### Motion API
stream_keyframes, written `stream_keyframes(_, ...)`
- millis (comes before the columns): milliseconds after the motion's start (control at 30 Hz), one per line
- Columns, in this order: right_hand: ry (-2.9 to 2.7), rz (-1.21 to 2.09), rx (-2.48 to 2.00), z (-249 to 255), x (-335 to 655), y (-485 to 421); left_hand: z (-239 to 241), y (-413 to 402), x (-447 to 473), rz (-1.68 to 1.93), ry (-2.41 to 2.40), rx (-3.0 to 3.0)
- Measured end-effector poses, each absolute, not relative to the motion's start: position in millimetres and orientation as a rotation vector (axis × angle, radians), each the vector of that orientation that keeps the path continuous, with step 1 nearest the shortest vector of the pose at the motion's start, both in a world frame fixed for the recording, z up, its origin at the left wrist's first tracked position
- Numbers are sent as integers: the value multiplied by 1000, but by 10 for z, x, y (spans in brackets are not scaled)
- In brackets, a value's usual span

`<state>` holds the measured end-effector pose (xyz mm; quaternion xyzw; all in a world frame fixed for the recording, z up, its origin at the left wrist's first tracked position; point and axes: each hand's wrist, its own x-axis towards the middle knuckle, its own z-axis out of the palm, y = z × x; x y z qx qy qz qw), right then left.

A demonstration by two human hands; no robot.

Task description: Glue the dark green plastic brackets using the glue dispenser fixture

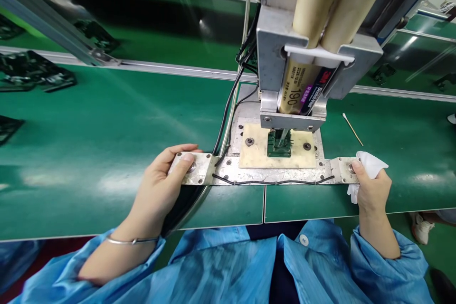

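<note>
My left hand (164, 173) grips the left push-button block (205, 171) of a metal fixture, its thumb over the round button. At the other end, my right hand (372, 187) is closed with a crumpled white tissue (371, 164) in it. Its thumb lies on the button of the right block (342, 170). Between the blocks, a small green circuit board (280, 152) sits on a cream-coloured plate (256, 159). Above it is a dispenser head with a labelled glue cartridge (302, 88). The cartridge's clear nozzle (284, 137) reaches down to the board.
A cotton swab (352, 129) lies on the green table (107, 142) to the right of the fixture. Black cables (228, 109) run down its left side. Several dark circuit boards (35, 71) are at the far left. A metal-framed clear panel stands behind.
</note>
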<state>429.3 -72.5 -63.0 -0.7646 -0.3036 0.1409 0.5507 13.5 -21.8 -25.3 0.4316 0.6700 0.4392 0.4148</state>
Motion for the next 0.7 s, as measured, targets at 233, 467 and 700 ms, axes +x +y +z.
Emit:
stream_keyframes(233,-752,319,-1818,-689,4339,-744,-263,-221,134,1110,1679,1090)
stream_keyframes(467,-746,309,-1803,-634,4291,-728,-245,-229,132,1111,1692,1113)
stream_keyframes(700,-760,312,-1794,-655,4300,-737,-221,-223,165,1114,1696,1109)
